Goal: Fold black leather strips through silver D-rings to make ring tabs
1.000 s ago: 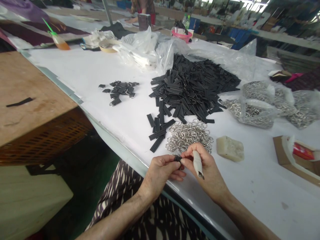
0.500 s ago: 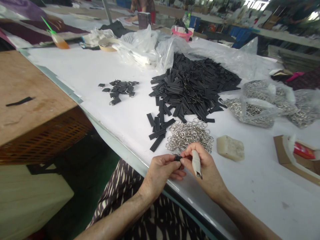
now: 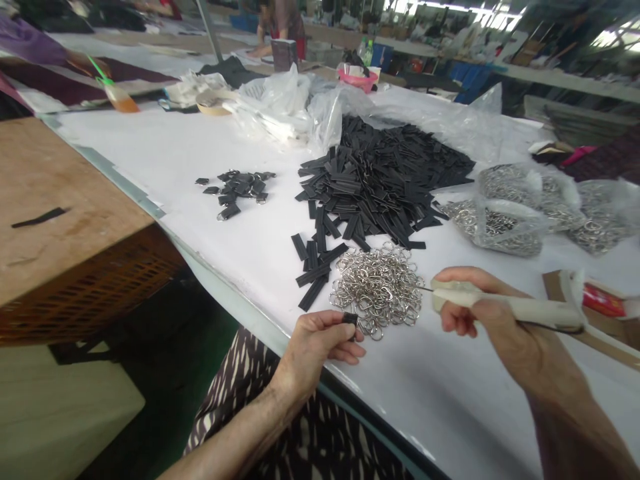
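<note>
From my end I have two hands in view. The left hand (image 3: 325,337) is nearly closed, its thumb and fingers pinching one short black fabric strip (image 3: 351,319) just above the near edge of the white surface (image 3: 440,400), beside the heap of silvery metal rings (image 3: 380,290). Fingers cover much of that strip, but the bit I can see lies roughly sideways; I can't make out its full long axis. The right hand (image 3: 507,337) is wrapped around one long pale tool (image 3: 535,310), its axis running nearly level, tilted slightly down to the right, and its thin metal tip pointing left at the ring heap. One pale, waxy-looking block (image 3: 443,295) sits partly hidden behind the right fingers; I can't tell whether the tool touches it. The rings are too many to count, as is the large pile of flat black strips (image 3: 395,177) behind them, with about five loose ones at its near left. Farther left I see one cluster of small black tabs with rings (image 3: 240,187), more than ten, overlapping. At right are at least three clear plastic bags of rings (image 3: 520,213) and one open cardboard box (image 3: 554,287).
</note>
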A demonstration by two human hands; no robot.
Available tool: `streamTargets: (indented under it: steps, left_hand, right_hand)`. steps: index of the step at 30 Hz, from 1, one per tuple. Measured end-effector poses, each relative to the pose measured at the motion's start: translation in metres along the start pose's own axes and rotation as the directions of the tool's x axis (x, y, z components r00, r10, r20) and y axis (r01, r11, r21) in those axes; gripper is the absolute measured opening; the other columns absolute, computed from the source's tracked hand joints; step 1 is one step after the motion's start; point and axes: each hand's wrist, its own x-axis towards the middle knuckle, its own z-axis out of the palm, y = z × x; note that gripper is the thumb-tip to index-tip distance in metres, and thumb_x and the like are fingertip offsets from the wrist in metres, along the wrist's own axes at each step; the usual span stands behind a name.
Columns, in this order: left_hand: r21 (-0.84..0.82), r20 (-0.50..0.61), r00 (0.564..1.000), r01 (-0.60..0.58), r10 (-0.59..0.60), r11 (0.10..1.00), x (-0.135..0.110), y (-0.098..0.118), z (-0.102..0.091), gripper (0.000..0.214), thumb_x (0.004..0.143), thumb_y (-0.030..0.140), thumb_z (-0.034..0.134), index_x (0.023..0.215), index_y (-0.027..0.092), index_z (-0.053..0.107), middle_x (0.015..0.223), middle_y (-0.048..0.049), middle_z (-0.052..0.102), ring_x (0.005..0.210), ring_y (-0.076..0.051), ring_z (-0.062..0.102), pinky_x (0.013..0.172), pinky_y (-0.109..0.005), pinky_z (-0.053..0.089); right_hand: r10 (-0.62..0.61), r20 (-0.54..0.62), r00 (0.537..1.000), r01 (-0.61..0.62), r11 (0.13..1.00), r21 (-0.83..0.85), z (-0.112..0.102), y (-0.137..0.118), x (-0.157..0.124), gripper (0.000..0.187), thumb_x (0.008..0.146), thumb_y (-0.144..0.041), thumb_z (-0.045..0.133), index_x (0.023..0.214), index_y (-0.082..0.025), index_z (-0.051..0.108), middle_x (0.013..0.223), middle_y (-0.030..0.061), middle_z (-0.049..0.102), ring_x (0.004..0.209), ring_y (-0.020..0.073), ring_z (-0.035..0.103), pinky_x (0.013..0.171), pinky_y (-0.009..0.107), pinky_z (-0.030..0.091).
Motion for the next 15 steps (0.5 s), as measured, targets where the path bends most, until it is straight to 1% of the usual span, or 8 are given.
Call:
streamTargets:
  steps: [1, 2, 4, 6, 9, 11, 15]
  left_hand:
    - [0.008, 0.003, 1.0, 0.002, -0.002, 1.0, 0.001, 0.0, 0.0, 0.011, 0.07, 0.021, 0.066, 0.066, 0.011, 0.068, 0.067, -0.0068, 0.069, 0.054, -0.013, 0.064, 0.054, -0.023, 0.052]
    - [0.017, 0.005, 1.0, 0.006, -0.006, 1.0, 0.002, 0.001, 0.0, 0.012, 0.07, 0.022, 0.066, 0.066, 0.011, 0.068, 0.067, -0.007, 0.069, 0.054, -0.013, 0.064, 0.054, -0.023, 0.052]
    - [0.034, 0.006, 1.0, 0.017, -0.017, 0.999, 0.003, 0.001, 0.0, 0.013, 0.07, 0.023, 0.067, 0.067, 0.011, 0.068, 0.066, -0.0069, 0.069, 0.053, -0.013, 0.063, 0.053, -0.022, 0.051]
    - [0.05, 0.001, 1.0, 0.027, -0.028, 0.998, 0.003, 0.001, 0.001, 0.013, 0.07, 0.024, 0.067, 0.066, 0.011, 0.068, 0.063, -0.0062, 0.069, 0.052, -0.013, 0.063, 0.052, -0.021, 0.051]
    - [0.06, 0.0, 1.0, 0.028, -0.028, 0.998, 0.003, 0.002, 0.002, 0.013, 0.071, 0.023, 0.067, 0.066, 0.011, 0.068, 0.061, -0.0057, 0.069, 0.051, -0.012, 0.062, 0.052, -0.02, 0.051]
    - [0.065, 0.0, 1.0, 0.024, -0.024, 0.998, 0.003, 0.002, 0.002, 0.013, 0.072, 0.022, 0.067, 0.067, 0.01, 0.067, 0.062, -0.0058, 0.069, 0.052, -0.012, 0.063, 0.053, -0.02, 0.051]
    - [0.07, -0.009, 1.0, 0.025, -0.025, 0.997, 0.004, 0.002, 0.001, 0.013, 0.072, 0.022, 0.067, 0.068, 0.01, 0.067, 0.065, -0.0063, 0.069, 0.053, -0.012, 0.063, 0.053, -0.021, 0.052]
  right_hand:
    - [-0.007, -0.008, 1.0, 0.007, 0.999, -0.04, -0.01, 0.002, 0.002, 0.024, 0.085, -0.04, 0.042, 0.09, -0.023, 0.058, 0.061, 0.0016, 0.059, 0.05, 0.0156, 0.051, 0.051, 0.03, 0.042]
    - [0.001, -0.037, 0.999, -0.005, 0.995, -0.101, -0.019, 0.003, 0.003, 0.023, 0.085, -0.039, 0.04, 0.086, -0.024, 0.057, 0.058, 0.0007, 0.056, 0.05, 0.0148, 0.05, 0.052, 0.03, 0.041]
    - [0.062, -0.08, 0.995, -0.077, 0.975, -0.21, -0.032, 0.005, 0.006, 0.023, 0.085, -0.038, 0.04, 0.074, -0.024, 0.054, 0.05, -0.0014, 0.048, 0.046, 0.0134, 0.046, 0.05, 0.029, 0.037]
    - [0.111, -0.118, 0.987, -0.14, 0.953, -0.27, -0.04, 0.005, 0.008, 0.029, 0.086, -0.039, 0.039, 0.065, -0.023, 0.051, 0.045, -0.0021, 0.044, 0.044, 0.0129, 0.045, 0.05, 0.029, 0.034]
    - [0.157, -0.163, 0.974, -0.2, 0.934, -0.295, -0.042, 0.004, 0.01, 0.035, 0.087, -0.039, 0.037, 0.058, -0.022, 0.046, 0.045, -0.001, 0.045, 0.047, 0.0128, 0.045, 0.052, 0.029, 0.033]
    - [0.179, -0.17, 0.969, -0.224, 0.927, -0.299, -0.042, 0.003, 0.011, 0.035, 0.087, -0.037, 0.038, 0.056, -0.022, 0.045, 0.044, -0.0011, 0.045, 0.044, 0.0119, 0.043, 0.05, 0.029, 0.031]
    - [0.167, -0.147, 0.975, -0.203, 0.937, -0.283, -0.04, 0.003, 0.013, 0.034, 0.086, -0.037, 0.039, 0.056, -0.022, 0.046, 0.043, -0.0021, 0.043, 0.04, 0.0101, 0.038, 0.044, 0.028, 0.026]
